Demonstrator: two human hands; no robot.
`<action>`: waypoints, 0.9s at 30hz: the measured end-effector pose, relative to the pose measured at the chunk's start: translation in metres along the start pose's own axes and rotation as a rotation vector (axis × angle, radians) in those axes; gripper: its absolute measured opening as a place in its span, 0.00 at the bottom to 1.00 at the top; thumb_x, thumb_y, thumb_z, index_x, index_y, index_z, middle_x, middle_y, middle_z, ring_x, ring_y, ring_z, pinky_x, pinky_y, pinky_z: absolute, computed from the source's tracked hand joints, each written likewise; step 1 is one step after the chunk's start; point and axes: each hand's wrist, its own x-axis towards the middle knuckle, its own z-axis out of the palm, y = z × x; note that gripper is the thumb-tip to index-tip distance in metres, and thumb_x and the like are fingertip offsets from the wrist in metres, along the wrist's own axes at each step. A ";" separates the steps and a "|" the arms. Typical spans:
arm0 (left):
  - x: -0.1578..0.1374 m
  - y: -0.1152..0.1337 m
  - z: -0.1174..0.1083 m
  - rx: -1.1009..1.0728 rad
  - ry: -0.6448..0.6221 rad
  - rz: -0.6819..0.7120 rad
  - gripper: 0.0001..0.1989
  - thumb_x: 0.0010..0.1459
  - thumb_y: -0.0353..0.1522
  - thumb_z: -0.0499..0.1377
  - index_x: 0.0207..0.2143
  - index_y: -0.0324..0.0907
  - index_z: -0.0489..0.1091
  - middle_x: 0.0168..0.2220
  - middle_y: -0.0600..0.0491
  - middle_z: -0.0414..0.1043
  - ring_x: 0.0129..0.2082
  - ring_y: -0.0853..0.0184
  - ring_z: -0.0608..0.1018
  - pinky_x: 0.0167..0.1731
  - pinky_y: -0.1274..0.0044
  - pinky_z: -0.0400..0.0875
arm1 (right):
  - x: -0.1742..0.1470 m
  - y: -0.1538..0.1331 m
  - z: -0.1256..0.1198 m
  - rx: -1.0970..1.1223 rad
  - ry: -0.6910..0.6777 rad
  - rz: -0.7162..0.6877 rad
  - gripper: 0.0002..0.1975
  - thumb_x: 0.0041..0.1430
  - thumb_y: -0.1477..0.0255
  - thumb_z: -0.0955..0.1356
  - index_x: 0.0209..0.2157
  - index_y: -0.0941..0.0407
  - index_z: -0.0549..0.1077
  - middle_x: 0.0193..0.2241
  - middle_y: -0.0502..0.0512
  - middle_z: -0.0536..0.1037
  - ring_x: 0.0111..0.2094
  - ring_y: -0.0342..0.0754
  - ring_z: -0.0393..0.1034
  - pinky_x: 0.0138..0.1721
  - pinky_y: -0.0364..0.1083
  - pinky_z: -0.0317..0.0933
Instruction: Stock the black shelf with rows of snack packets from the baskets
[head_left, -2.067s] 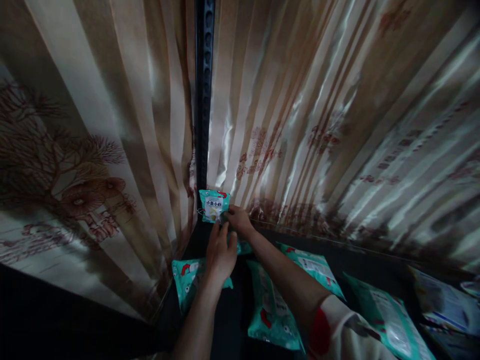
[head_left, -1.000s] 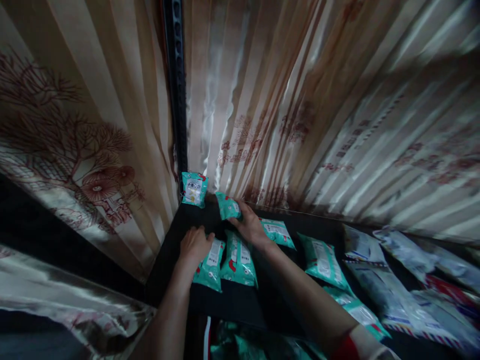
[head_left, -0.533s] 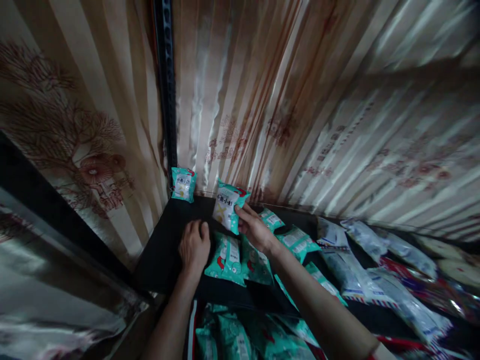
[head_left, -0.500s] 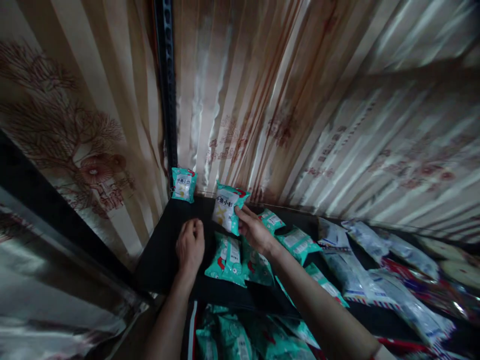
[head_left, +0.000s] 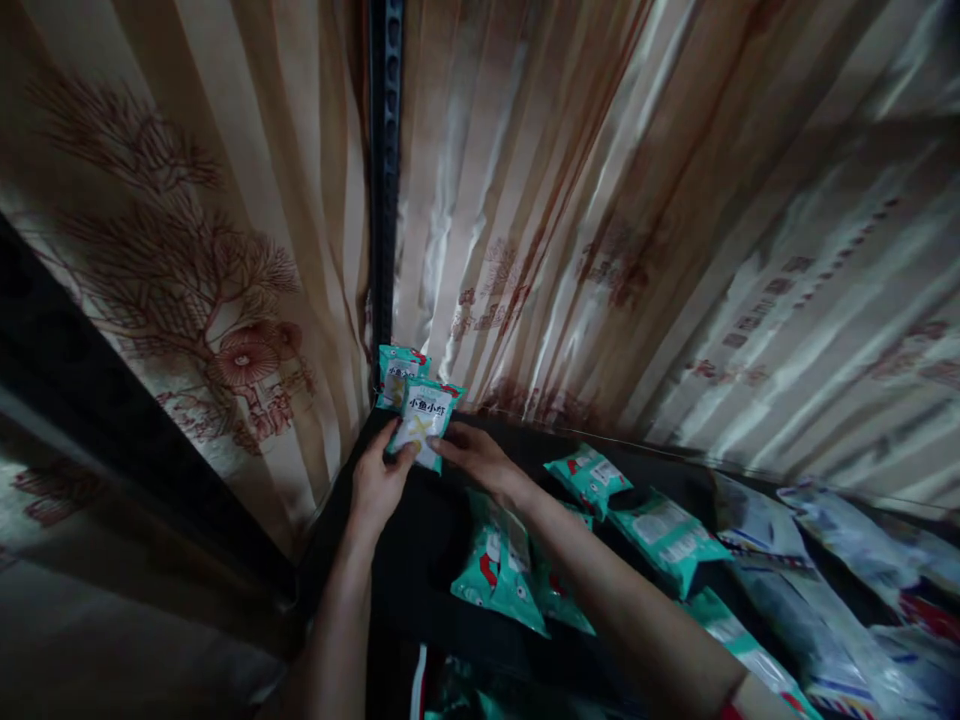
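A teal and white snack bag (head_left: 426, 412) is held upright between both hands near the back left corner of the black shelf (head_left: 405, 560). My left hand (head_left: 376, 480) grips its lower left side, thumb on the front. On its lower right side, my right hand (head_left: 480, 458) is closed with the thumb on the front too. Right behind it stands a matching bag (head_left: 394, 372), partly covered, against the corner post. Below my right forearm lies another teal bag (head_left: 499, 570), and one more beside it is partly hidden by the arm.
More teal bags (head_left: 589, 478) lie to the right, then clear and blue plastic packs (head_left: 780, 600). A black perforated post (head_left: 386, 180) rises at the corner. Patterned curtains (head_left: 525, 200) hang behind and at the left. Further teal bags (head_left: 480, 700) show below the shelf edge.
The bag in my right hand has moved left, in front of the standing bag. My left hand, previously closed beside it, now grips it too. The view has shifted left.
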 end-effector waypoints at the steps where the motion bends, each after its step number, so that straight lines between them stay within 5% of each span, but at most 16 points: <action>1: 0.004 -0.002 -0.002 0.076 0.030 0.029 0.23 0.54 0.37 0.59 0.52 0.43 0.66 0.49 0.48 0.72 0.48 0.60 0.74 0.46 0.70 0.71 | 0.009 0.002 0.003 -0.030 0.032 -0.017 0.22 0.45 0.58 0.72 0.39 0.58 0.74 0.37 0.55 0.78 0.39 0.50 0.72 0.42 0.48 0.64; 8: 0.019 -0.007 0.008 0.429 0.245 0.195 0.20 0.56 0.31 0.53 0.52 0.36 0.66 0.52 0.42 0.67 0.53 0.57 0.69 0.54 0.66 0.64 | 0.060 0.019 0.024 -0.376 0.227 -0.055 0.13 0.50 0.66 0.70 0.39 0.54 0.75 0.35 0.53 0.79 0.37 0.49 0.72 0.39 0.47 0.65; 19: 0.029 -0.020 0.011 0.682 0.101 0.256 0.23 0.57 0.27 0.52 0.56 0.38 0.63 0.58 0.42 0.61 0.55 0.55 0.66 0.53 0.64 0.63 | 0.090 0.026 0.032 -0.670 0.205 0.044 0.13 0.55 0.64 0.68 0.39 0.57 0.74 0.35 0.56 0.79 0.35 0.48 0.73 0.35 0.43 0.63; 23: 0.026 -0.016 0.007 0.686 0.091 0.258 0.24 0.55 0.27 0.53 0.56 0.39 0.63 0.58 0.42 0.60 0.55 0.54 0.66 0.54 0.62 0.62 | 0.082 0.022 0.031 -0.576 0.205 0.091 0.18 0.53 0.64 0.69 0.44 0.57 0.72 0.37 0.57 0.79 0.37 0.49 0.73 0.38 0.45 0.65; 27: 0.019 -0.001 0.003 0.588 0.140 0.287 0.23 0.54 0.26 0.52 0.54 0.40 0.65 0.57 0.44 0.62 0.56 0.56 0.66 0.56 0.63 0.60 | 0.034 0.010 0.011 -0.560 0.270 -0.020 0.22 0.53 0.65 0.68 0.50 0.57 0.69 0.43 0.58 0.77 0.43 0.50 0.72 0.44 0.47 0.65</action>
